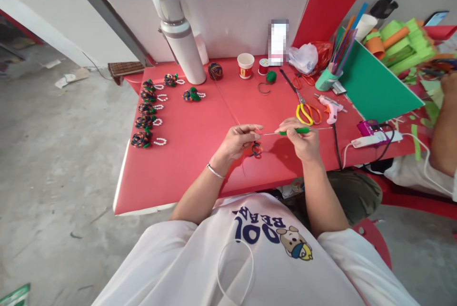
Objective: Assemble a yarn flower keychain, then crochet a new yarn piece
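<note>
My right hand [303,142] is closed around a crochet hook [303,130] with a green handle, its thin metal shaft pointing left. The fingers of my left hand [235,143] pinch yarn by the hook's tip. Just below them hangs a small multicoloured crochet piece [256,149], partly hidden by the fingers. From the left hand a strand runs back across the table to a dark multicoloured yarn ball [215,71]. Whether the strand is looped over the hook is too small to tell.
On the red table [171,182], several yarn flowers [141,138] with white bead loops line the left. Behind stand a thermos [183,44], a paper cup [245,65] and a phone [278,42]. Scissors [303,112], a pink glue gun [332,108] and a power strip [376,139] lie right, near another person's arm [444,130].
</note>
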Available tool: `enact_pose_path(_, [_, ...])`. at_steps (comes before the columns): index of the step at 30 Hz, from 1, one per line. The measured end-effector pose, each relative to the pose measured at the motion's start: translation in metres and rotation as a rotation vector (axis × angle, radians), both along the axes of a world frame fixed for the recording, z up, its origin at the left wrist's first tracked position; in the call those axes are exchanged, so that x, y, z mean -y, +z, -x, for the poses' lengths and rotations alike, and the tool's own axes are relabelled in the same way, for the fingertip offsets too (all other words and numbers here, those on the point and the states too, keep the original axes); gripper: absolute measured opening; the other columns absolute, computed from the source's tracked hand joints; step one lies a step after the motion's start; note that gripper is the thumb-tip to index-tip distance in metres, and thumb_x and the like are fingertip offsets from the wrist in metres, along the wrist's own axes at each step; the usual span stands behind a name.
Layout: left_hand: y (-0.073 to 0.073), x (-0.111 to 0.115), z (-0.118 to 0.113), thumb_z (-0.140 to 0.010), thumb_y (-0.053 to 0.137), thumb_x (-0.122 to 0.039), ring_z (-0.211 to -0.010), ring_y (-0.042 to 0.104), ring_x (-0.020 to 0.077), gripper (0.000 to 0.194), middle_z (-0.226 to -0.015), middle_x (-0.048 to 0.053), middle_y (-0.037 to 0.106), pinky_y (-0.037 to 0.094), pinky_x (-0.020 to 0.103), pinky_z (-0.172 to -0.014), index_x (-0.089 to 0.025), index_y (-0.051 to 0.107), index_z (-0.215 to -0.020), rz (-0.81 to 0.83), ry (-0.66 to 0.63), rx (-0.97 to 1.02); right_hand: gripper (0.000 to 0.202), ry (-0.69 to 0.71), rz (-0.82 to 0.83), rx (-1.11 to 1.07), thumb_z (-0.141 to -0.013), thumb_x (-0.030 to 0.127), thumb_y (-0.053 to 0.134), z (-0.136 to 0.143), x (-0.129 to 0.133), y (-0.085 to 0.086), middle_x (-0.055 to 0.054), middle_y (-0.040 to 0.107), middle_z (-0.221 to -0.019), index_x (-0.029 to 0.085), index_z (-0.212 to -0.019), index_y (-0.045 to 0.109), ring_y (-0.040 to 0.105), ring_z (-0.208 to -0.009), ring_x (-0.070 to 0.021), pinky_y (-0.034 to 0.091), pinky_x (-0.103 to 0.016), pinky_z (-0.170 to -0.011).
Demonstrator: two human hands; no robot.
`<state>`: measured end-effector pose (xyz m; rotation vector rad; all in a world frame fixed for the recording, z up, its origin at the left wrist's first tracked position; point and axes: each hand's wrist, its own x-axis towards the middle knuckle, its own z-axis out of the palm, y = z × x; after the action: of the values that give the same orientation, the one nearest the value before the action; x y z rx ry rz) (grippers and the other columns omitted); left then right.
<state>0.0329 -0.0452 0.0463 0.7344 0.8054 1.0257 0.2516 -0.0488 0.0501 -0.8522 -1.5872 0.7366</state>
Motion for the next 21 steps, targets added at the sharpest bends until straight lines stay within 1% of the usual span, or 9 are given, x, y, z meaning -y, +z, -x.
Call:
enact_pose_path(3, [-0.001, 0.001, -0.004, -0.056, 0.091, -0.015, -0.043, 0.039, 0.0021, 0.042, -0.061, 0.000, 0.067, 0.021, 0.020, -0.044, -0.011, 0.082, -0.097, -0.008, 0.022, -0.010, 0.028, -0.023, 0.012, -0.119, -0.101, 0.054, 0.064, 0.019, 0.005, -0.017, -0.002, 0.082, -0.090, 0.032, -0.096, 0.081, 0.075, -0.094, -0.0241, 0.062, -0.046, -0.089])
enact_pose_path(5, [-0.001, 0.003, -0.007, -0.056, 0.090, -0.014, -0.044, 0.042, 0.0030, 0.046, -0.061, -0.001, 0.067, 0.023, 0.020, -0.045, -0.011, 0.081, -0.102, -0.016, 0.056, -0.029, 0.022, -0.062, -0.054, 0.007, -0.103, 0.048, 0.065, 0.032, 0.012, -0.023, -0.002, 0.084, -0.098, 0.033, -0.101, 0.081, 0.075, -0.098, -0.0235, 0.060, -0.046, -0.092])
enact_pose_path(9, [-0.001, 0.005, -0.013, -0.058, 0.088, -0.014, -0.046, 0.045, 0.0039, 0.047, -0.057, -0.005, 0.062, 0.027, 0.020, -0.048, -0.011, 0.079, -0.104, -0.068, 0.168, -0.062, 0.013, -0.313, -0.288, 0.359, -0.099, 0.039, 0.072, 0.046, 0.023, -0.027, -0.002, 0.085, -0.105, 0.035, -0.104, 0.082, 0.071, -0.102, -0.0245, 0.056, -0.045, -0.095])
enact_pose_path(11, [-0.001, 0.005, -0.014, -0.059, 0.089, -0.015, -0.045, 0.043, 0.0036, 0.048, -0.056, -0.005, 0.062, 0.026, 0.020, -0.047, -0.011, 0.079, -0.106, -0.067, 0.176, -0.049, 0.013, -0.398, -0.384, 0.421, -0.099, 0.037, 0.073, 0.049, 0.025, -0.028, -0.001, 0.085, -0.108, 0.036, -0.108, 0.082, 0.070, -0.103, -0.0241, 0.055, -0.044, -0.094])
enact_pose_path(12, [-0.002, 0.005, -0.013, -0.059, 0.090, -0.016, -0.044, 0.042, 0.0032, 0.048, -0.056, -0.005, 0.061, 0.024, 0.020, -0.046, -0.011, 0.079, -0.106, -0.056, 0.162, -0.034, 0.014, -0.413, -0.424, 0.426, -0.098, 0.036, 0.073, 0.049, 0.025, -0.028, -0.001, 0.085, -0.110, 0.036, -0.110, 0.081, 0.070, -0.103, -0.0238, 0.055, -0.044, -0.094])
enact_pose_path(14, [-0.002, 0.005, -0.011, -0.060, 0.091, -0.017, -0.042, 0.038, 0.0022, 0.046, -0.055, -0.005, 0.059, 0.021, 0.020, -0.045, -0.011, 0.080, -0.105, -0.020, 0.101, -0.002, 0.016, -0.404, -0.477, 0.405, -0.098, 0.035, 0.073, 0.048, 0.023, -0.028, -0.001, 0.084, -0.112, 0.037, -0.113, 0.080, 0.070, -0.103, -0.0232, 0.056, -0.042, -0.093])
enact_pose_path(16, [-0.002, 0.004, -0.008, -0.061, 0.091, -0.016, -0.041, 0.035, 0.0011, 0.044, -0.056, -0.005, 0.059, 0.019, 0.020, -0.044, -0.011, 0.081, -0.103, 0.015, 0.025, 0.031, 0.016, -0.357, -0.468, 0.372, -0.100, 0.040, 0.070, 0.045, 0.020, -0.027, -0.001, 0.085, -0.110, 0.037, -0.111, 0.081, 0.070, -0.102, -0.0231, 0.057, -0.043, -0.091])
enact_pose_path(18, [-0.001, 0.003, -0.004, -0.060, 0.090, -0.014, -0.041, 0.033, 0.0004, 0.042, -0.059, -0.003, 0.062, 0.018, 0.020, -0.043, -0.010, 0.081, -0.101, 0.033, -0.020, 0.052, 0.020, -0.263, -0.412, 0.326, -0.102, 0.047, 0.065, 0.039, 0.015, -0.025, -0.001, 0.085, -0.107, 0.036, -0.108, 0.081, 0.072, -0.099, -0.0230, 0.057, -0.044, -0.091])
enact_pose_path(21, [0.000, 0.002, 0.000, -0.061, 0.089, -0.010, -0.041, 0.035, 0.0006, 0.041, -0.062, -0.002, 0.064, 0.019, 0.019, -0.043, -0.010, 0.082, -0.102, 0.035, -0.017, 0.044, 0.022, -0.102, -0.313, 0.241, -0.102, 0.049, 0.065, 0.022, 0.007, -0.016, 0.000, 0.085, -0.104, 0.035, -0.107, 0.081, 0.073, -0.095, -0.0224, 0.058, -0.046, -0.093])
